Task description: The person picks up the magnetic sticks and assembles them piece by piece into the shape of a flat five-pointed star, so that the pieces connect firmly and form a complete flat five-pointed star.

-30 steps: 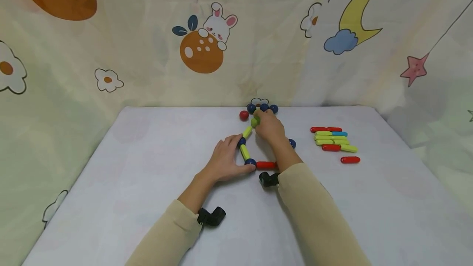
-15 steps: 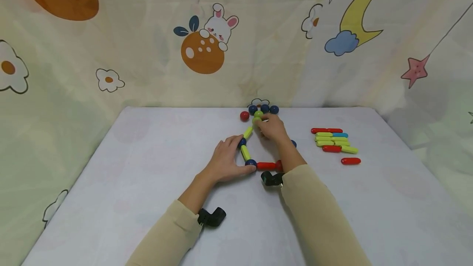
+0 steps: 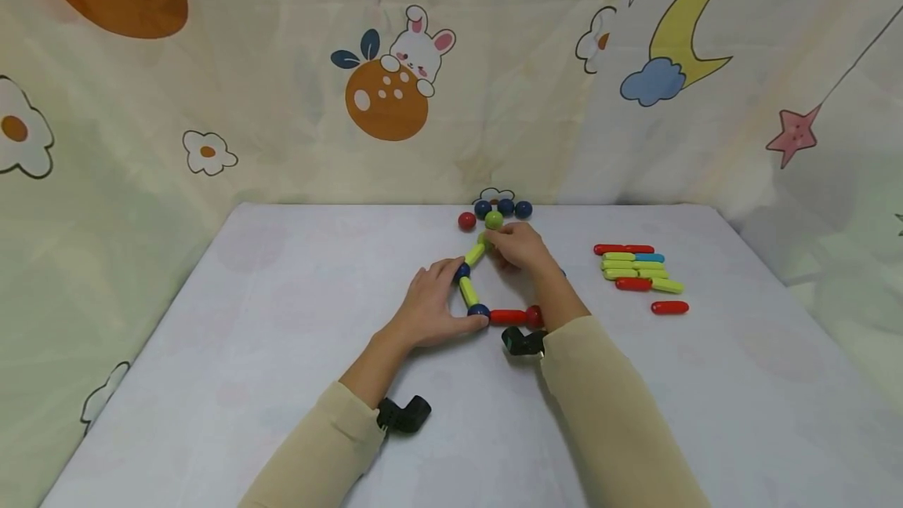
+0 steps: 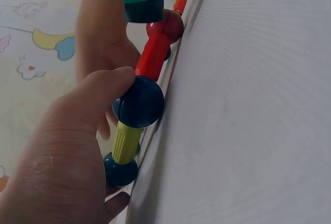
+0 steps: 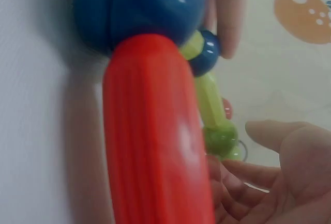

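In the head view, a chain of toy balls and sticks lies mid-table. My left hand [image 3: 433, 304] spans its left side, thumb on the near blue ball [image 4: 138, 101] and fingers at the farther blue ball [image 4: 121, 170]. A yellow-green stick [image 4: 126, 144] joins these two. Another yellow-green stick [image 3: 475, 254] leads to a green ball [image 5: 221, 138], which my right hand [image 3: 522, 248] holds at its fingertips. From the near blue ball, a red stick [image 3: 508, 317] runs right to a red ball [image 3: 534, 316]. My right wrist partly hides a blue ball behind it.
Loose balls sit at the back edge: a red ball [image 3: 467, 221], a green ball [image 3: 494, 219] and several blue balls [image 3: 505, 208]. To the right lie rows of sticks [image 3: 635, 265] and a single red stick [image 3: 670, 307]. A patterned cloth [image 3: 282, 100] hangs behind the table.
My right hand has brought a green ball from near the back edge toward me, to the tip of the yellow-green stick. My left hand has stayed in place.
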